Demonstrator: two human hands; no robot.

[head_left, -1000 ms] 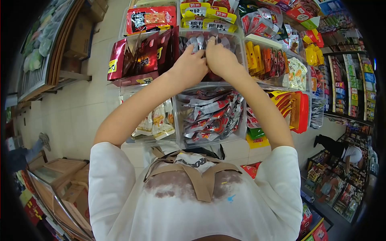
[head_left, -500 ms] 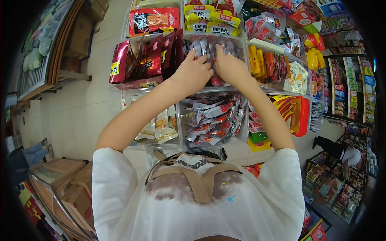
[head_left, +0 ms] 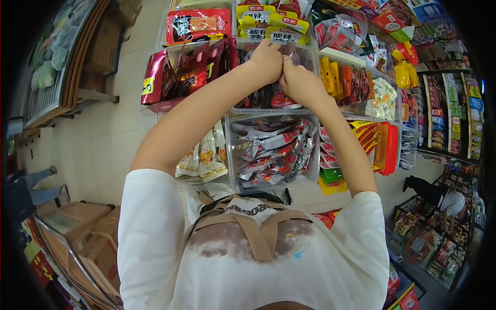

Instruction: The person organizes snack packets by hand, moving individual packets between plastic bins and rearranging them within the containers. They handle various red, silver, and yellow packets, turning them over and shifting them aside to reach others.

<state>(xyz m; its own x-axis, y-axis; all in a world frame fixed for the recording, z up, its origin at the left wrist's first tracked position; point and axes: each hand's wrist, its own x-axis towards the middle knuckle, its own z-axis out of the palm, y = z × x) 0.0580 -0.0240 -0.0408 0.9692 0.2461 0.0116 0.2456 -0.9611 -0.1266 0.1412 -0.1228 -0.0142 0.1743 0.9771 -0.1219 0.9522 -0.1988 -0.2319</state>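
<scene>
Currently left hand (head_left: pixel 266 59) and right hand (head_left: pixel 299 85) meet upper centre, grips clenched, pinching among silver-red foil snack packets (head_left: pixel 279 99) inside clear plastic bin (head_left: pixel 258 110); pinched item hidden. Bin looks nearly full, back row apparently unfinished.

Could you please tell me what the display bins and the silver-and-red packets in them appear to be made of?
Display bins: likely clear rigid plastic with a glossy finish, since the contents show through the walls. Silver-and-red packets: probably metallised foil or plastic film with a shiny finish, since they glint and look crinkled.
</scene>
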